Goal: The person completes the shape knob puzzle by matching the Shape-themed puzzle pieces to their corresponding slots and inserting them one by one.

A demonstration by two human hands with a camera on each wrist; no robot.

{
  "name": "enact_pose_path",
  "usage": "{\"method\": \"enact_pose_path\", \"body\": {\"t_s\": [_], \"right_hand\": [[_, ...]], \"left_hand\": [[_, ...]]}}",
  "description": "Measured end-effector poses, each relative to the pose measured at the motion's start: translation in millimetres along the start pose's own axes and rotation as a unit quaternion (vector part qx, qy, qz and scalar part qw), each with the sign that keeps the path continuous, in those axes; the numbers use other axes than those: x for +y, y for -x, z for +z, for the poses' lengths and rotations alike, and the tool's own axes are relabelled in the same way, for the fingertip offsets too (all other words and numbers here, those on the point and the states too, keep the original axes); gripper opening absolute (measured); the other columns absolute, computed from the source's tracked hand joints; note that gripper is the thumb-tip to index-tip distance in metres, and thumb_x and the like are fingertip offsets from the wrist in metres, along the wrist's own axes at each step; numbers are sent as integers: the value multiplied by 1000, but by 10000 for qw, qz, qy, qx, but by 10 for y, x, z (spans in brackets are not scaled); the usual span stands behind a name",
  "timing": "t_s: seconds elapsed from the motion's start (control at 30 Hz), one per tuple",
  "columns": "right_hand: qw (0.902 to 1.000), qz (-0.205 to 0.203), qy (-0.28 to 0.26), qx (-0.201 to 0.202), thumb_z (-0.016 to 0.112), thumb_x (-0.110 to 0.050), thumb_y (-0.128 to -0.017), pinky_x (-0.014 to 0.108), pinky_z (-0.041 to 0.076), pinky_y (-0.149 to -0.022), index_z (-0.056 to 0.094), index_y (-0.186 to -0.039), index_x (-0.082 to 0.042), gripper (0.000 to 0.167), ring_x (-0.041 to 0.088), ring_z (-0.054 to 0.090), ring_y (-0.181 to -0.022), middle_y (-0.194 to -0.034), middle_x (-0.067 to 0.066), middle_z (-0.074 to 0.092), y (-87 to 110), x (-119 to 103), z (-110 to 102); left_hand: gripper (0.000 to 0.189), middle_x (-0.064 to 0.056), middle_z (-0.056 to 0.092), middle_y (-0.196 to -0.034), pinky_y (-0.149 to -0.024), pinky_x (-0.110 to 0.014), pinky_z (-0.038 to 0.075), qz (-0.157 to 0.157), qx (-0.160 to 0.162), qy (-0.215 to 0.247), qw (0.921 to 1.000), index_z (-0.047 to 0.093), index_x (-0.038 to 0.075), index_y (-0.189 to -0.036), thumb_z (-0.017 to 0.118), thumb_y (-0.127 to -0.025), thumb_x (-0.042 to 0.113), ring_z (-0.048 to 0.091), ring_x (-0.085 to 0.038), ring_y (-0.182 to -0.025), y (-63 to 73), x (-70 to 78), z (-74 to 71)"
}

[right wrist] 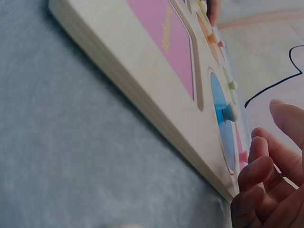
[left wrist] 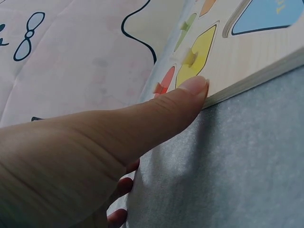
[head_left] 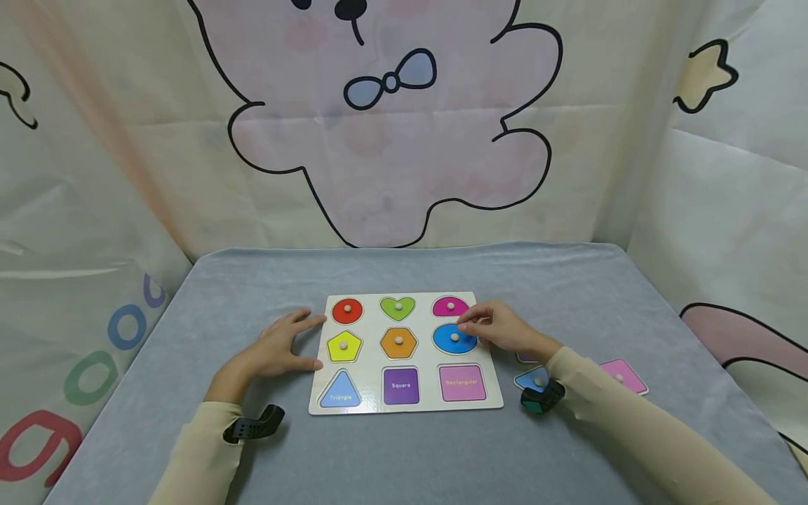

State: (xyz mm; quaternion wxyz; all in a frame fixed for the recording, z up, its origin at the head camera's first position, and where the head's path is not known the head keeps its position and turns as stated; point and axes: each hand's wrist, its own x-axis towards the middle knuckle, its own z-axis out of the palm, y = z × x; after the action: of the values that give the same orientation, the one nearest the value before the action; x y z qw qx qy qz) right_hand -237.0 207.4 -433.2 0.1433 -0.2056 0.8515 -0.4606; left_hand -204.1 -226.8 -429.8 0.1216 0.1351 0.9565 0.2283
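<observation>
1. Looking down from the head camera, a wooden puzzle board (head_left: 407,403) lies flat on a grey table (head_left: 391,456); the left hand (head_left: 278,347) rests on the cloth at the board's left edge, fingers straight and spread, grasping nothing; the right hand (head_left: 501,328) sits at the board's right edge, fingers loosely bent over the blue circle (head_left: 454,339) and just beside its white peg, not visibly pinching it; the blue circle sits in its recess in the board's middle row, right column; the red circle (head_left: 347,310), green heart (head_left: 398,306) and magenta oval (head_left: 449,306) fill the board's far row; the yellow pentagon (head_left: 344,345) and orange hexagon (head_left: 398,342) share the middle row; the near row shows only printed triangle, square and rectangle recesses; to the right of the board lie a loose blue piece (head_left: 533,379) and a pink square piece (head_left: 621,375), the blue one partly hidden by the right wrist.

2. From the left wrist camera, the left thumb (left wrist: 156,116) lies straight with its tip touching the board's edge (left wrist: 256,80) beside the yellow pentagon; the other fingers lie on the cloth below.

3. From the right wrist camera, the right fingers (right wrist: 259,180) are relaxed and curled just off the board's corner, holding nothing; the blue circle's peg (right wrist: 231,112) stands free beside them.
</observation>
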Motion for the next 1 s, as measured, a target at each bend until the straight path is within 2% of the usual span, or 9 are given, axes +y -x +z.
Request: {"method": "enact_pose_path", "body": {"t_s": [0.27,0.37,0.53,0.73,1.0], "right_hand": [[9996,-38,233,126,68,-16,-96,22,52,-62,74,-110,2,23,14,58,-70,-96,15,70,115,-2,-109],[9995,-66,289,134,69,-15,-96,21,51,-60,74,-109,2,22,13,57,-66,-94,14,70,172,5,-146],[9995,12,286,102,68,-17,-96,23,52,-60,73,-111,2,24,17,58,-67,-97,14,69,277,-2,-218],[9996,-80,257,54,67,-13,-97,21,49,-57,72,-113,4,24,11,53,-59,-97,16,69,364,3,-281],[9997,-119,172,-117,69,-11,-95,21,50,-58,71,-113,5,24,13,59,-64,-93,10,66,524,43,-359]], "left_hand": [[90,-24,31,-162,-114,-76,22,31,-22,1,10000,44,21,-154,85,-77,46,27,-50,-148,14,-10,14],[90,-24,31,-162,-114,-76,22,50,-20,-6,10000,45,21,-154,85,-77,46,27,-50,-148,16,-10,21],[90,-23,32,-162,-114,-76,23,35,1,12,10000,45,21,-154,85,-77,46,28,-50,-148,15,-11,21],[90,-23,31,-162,-115,-76,22,17,3,40,10000,44,22,-154,85,-77,46,27,-49,-148,12,-28,16],[90,-22,30,-163,-114,-77,21,33,-4,48,10000,44,22,-154,84,-77,47,26,-49,-148,-3,-35,10]]}}
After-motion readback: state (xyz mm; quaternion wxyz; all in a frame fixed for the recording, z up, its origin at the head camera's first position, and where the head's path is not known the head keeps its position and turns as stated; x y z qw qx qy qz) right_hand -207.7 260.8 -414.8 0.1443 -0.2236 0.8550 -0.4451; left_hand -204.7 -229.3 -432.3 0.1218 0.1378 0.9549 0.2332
